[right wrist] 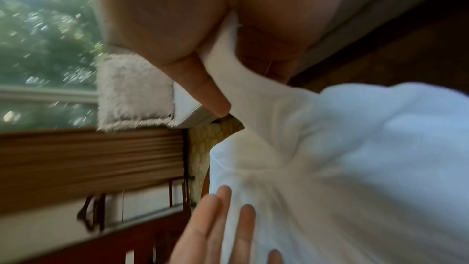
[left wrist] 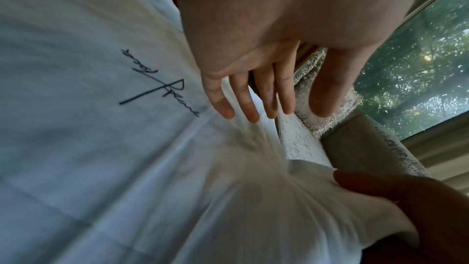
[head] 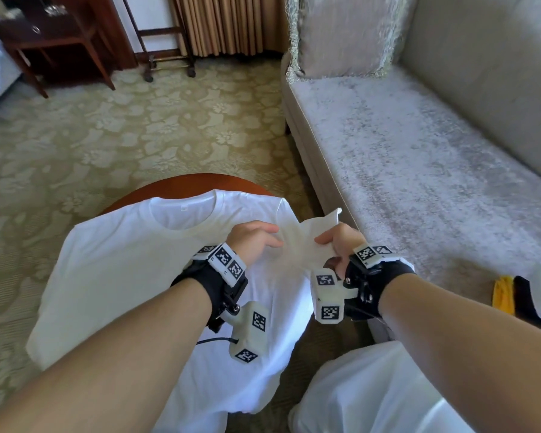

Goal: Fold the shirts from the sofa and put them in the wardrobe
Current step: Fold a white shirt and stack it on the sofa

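While the right hand [head: 338, 242] pinches the sleeve [head: 320, 228], the left hand [head: 252, 240] lies flat-fingered on the shirt [head: 132, 264]; limp, light cloth, best held at seams.

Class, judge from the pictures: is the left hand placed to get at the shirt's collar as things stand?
Probably yes. The left hand rests open on the white shirt, and the collar lies uncovered just beyond it; the right hand grips only the sleeve.

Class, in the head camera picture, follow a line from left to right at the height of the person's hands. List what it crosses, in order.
Patterned carpet → white T-shirt → left hand → lifted sleeve → right hand → grey sofa seat.
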The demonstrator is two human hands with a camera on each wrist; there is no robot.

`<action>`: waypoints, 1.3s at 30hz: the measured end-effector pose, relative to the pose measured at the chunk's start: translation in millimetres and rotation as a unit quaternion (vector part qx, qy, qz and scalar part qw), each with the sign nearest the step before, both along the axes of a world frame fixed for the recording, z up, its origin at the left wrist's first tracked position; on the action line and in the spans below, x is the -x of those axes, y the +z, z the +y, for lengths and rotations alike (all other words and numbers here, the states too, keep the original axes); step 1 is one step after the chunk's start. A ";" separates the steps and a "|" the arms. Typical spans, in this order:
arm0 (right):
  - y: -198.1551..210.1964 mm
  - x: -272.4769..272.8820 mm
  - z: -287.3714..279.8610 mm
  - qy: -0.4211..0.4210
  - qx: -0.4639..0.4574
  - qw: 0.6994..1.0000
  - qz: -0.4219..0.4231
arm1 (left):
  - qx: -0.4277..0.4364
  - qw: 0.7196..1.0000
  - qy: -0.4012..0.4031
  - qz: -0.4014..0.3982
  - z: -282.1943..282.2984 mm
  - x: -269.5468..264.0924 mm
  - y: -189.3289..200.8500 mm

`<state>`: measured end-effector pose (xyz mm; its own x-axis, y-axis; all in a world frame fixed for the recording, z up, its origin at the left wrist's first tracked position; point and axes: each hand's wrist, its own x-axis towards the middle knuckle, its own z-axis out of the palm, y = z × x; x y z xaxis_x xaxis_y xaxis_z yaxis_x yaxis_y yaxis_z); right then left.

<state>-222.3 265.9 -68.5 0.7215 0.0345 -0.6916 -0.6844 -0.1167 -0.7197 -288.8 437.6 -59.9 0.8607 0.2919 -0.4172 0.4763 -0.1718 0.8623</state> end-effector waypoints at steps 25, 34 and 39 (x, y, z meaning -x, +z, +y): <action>23.0 39.7 62.4 0.247 0.273 0.904 -0.219 | 0.079 0.980 0.154 0.099 43.4 13.1 -13.3; -1.2 7.3 51.8 0.222 0.339 0.904 -0.137 | -0.147 0.984 0.063 0.082 49.1 -32.2 -18.0; -7.8 -1.6 55.2 0.253 0.311 0.906 -0.136 | -0.099 0.995 0.020 0.020 28.4 -67.3 -26.0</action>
<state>-220.8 321.1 -76.3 0.8686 0.0737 -0.4901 -0.2368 -0.8069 -0.5412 -221.5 466.0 -85.8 0.8307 0.4048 -0.3822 0.5195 -0.3172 0.7934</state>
